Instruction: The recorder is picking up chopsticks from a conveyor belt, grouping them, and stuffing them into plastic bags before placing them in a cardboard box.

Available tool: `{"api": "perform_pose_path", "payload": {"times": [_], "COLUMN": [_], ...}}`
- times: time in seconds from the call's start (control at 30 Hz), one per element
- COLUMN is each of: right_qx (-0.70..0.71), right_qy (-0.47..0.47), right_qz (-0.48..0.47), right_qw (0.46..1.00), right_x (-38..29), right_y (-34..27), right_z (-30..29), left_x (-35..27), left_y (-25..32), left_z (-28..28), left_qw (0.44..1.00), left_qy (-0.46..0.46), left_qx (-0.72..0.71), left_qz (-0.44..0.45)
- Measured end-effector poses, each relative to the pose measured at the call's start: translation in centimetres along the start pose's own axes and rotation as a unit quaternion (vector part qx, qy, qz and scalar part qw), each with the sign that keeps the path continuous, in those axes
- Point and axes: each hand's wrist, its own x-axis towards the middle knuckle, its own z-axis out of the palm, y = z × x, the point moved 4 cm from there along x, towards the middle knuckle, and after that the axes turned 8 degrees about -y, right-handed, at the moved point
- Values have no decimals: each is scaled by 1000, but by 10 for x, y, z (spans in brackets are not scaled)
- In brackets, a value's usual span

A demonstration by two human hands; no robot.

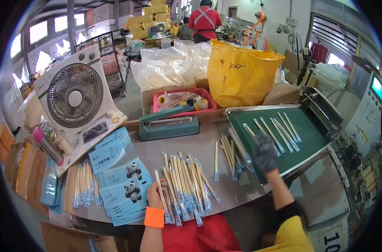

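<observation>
My left hand point(155, 194), with an orange wristband, is closed around wrapped chopsticks point(161, 192) at the left side of a large pile of wrapped chopsticks point(186, 186). The pile lies at the table's near edge. My right hand point(266, 154), in a grey glove, is blurred above the near left part of a green conveyor belt point(241, 115). One chopstick packet on the belt runs partly behind its fingers, and whether they grip it is unclear. Several more chopstick packets point(285, 134) lie on the belt. A smaller group of packets point(228, 154) rests between pile and belt.
Blue printed plastic bags point(124, 201) lie left of the pile. Behind stand a teal bag sealer point(168, 128), a pink basket point(184, 94) and a yellow sack point(241, 75). A white fan point(75, 99) stands at left, a machine panel point(367, 110) at right. A person point(205, 22) stands farther back.
</observation>
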Motion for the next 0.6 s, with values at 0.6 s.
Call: {"api": "perform_pose_path", "payload": {"times": [0.6], "right_qx": [-35], "right_qy": [-88], "right_qz": [50], "right_qw": [994], "right_x": [18], "right_y": [28], "right_z": [39], "left_x": [26], "left_y": [-3], "left_z": [28], "left_qw": [997], "left_qy": [15], "left_qx": [-77], "left_qz": [29]}}
